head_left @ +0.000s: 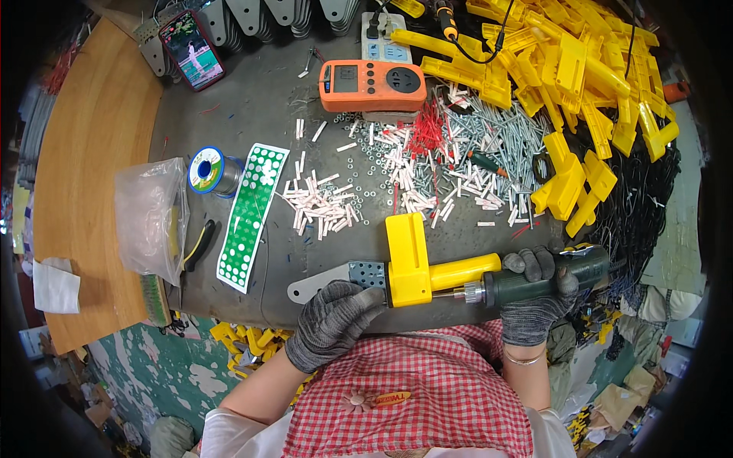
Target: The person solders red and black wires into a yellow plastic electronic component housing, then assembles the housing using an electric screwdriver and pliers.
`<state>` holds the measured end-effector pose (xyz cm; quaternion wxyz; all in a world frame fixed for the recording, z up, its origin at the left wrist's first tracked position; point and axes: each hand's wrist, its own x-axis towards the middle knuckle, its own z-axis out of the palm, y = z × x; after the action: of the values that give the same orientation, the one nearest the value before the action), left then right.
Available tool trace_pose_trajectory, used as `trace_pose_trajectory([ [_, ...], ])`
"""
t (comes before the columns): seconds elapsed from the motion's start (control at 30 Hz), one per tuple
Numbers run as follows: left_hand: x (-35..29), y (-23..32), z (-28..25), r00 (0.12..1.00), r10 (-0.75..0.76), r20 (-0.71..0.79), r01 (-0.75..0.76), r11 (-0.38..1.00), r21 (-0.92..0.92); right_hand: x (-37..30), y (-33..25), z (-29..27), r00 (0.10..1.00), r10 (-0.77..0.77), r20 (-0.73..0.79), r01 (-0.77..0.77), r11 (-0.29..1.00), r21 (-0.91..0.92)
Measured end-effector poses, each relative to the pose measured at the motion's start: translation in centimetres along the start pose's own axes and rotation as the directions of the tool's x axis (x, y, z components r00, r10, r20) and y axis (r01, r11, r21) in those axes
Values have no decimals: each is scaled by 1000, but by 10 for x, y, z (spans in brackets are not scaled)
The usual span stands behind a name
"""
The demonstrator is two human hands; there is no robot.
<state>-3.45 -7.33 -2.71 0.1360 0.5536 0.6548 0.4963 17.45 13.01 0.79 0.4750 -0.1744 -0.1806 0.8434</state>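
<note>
My left hand, in a grey knit glove, pinches the lower edge of a yellow plastic tool housing where it meets a perforated metal sleeve. A flat grey metal plate sticks out leftward from that sleeve, partly behind the hand. My right hand, gloved too, wraps round a dark green electric screwdriver lying level. Its silver collar and thin bit point left, with the bit reaching the housing's lower right side. The housing's yellow handle runs just above the bit. The bit's tip is hidden.
White sleeves, screws and nuts are heaped mid-table. Beyond stands an orange meter. Yellow shells pile up far right, above black cables. At left are a green sticker sheet, solder spool and phone.
</note>
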Motion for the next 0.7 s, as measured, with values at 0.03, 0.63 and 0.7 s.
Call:
trace_pose_trajectory([
  [0.03,0,0,0,1000,-1,0,1,1000,0,0,0,1,1000,3,2,-3,1000,5],
  [0.63,-7,-5,3,993,-117,-14,114,986,-121,-1,3,7,1000,-22,11,22,1000,6],
  [0.7,-8,-7,4,981,-187,52,193,923,-332,-1,3,7,1000,-19,21,18,1000,10],
])
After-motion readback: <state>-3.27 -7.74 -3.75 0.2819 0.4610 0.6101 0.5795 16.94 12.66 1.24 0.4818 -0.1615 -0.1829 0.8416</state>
